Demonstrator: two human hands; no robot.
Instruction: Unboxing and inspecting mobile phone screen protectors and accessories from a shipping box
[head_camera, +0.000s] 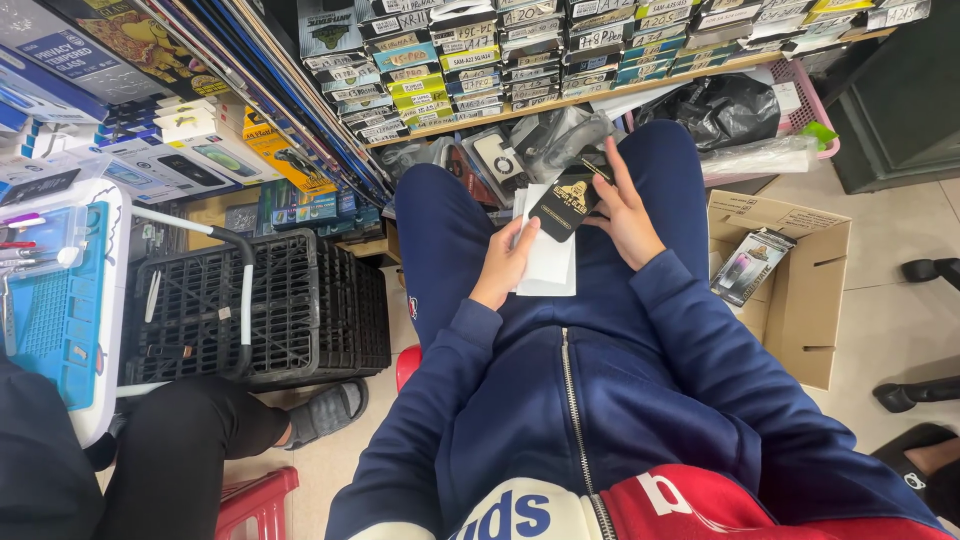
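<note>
Shelves of small boxes sit ahead while your left hand (503, 266) pinches the white sheet (548, 262) on your lap and your right hand (628, 210) grips the black packet (561, 204), which might slide off your knees.

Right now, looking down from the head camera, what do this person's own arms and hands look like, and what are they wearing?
Both arms are covered by long navy blue sleeves with ribbed cuffs at the wrists, part of a zipped jacket whose lower front shows white and red panels. The left hand and right hand are bare: no gloves, and no rings or watch that I can make out.
</note>
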